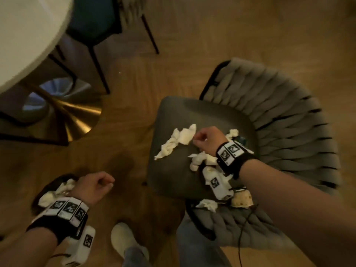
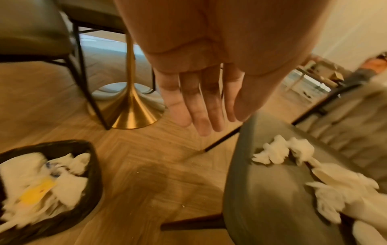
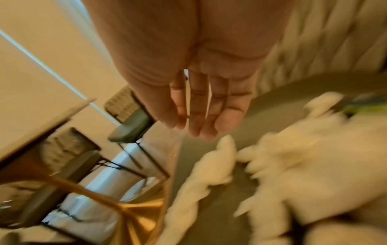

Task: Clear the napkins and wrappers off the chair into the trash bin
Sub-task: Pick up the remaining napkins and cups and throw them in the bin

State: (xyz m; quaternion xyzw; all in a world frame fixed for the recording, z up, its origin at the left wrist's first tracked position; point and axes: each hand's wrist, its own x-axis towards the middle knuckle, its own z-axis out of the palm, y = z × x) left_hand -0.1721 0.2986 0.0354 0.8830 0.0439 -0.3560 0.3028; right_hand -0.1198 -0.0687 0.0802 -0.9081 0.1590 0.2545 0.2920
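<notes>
A grey chair seat (image 1: 192, 116) carries several crumpled white napkins (image 1: 177, 141), with another clump (image 1: 200, 160) nearer me. A tan wrapper (image 1: 241, 199) and one more napkin (image 1: 208, 205) lie at the seat's near edge. My right hand (image 1: 198, 139) hovers just over the napkins (image 3: 293, 157), fingers (image 3: 201, 119) straight and holding nothing. My left hand (image 1: 107, 183) hangs empty over the floor beside the dark trash bin (image 1: 44, 187); its fingers (image 2: 201, 112) are straight. The bin (image 2: 92, 165) holds white napkins and something yellow.
A white round table (image 1: 28, 35) on a gold pedestal base (image 1: 77, 116) stands at the left, with a dark chair (image 1: 96, 26) behind it. The grey chair's woven backrest (image 1: 279, 112) curves round the right. My shoe (image 1: 123, 239) is on the wood floor.
</notes>
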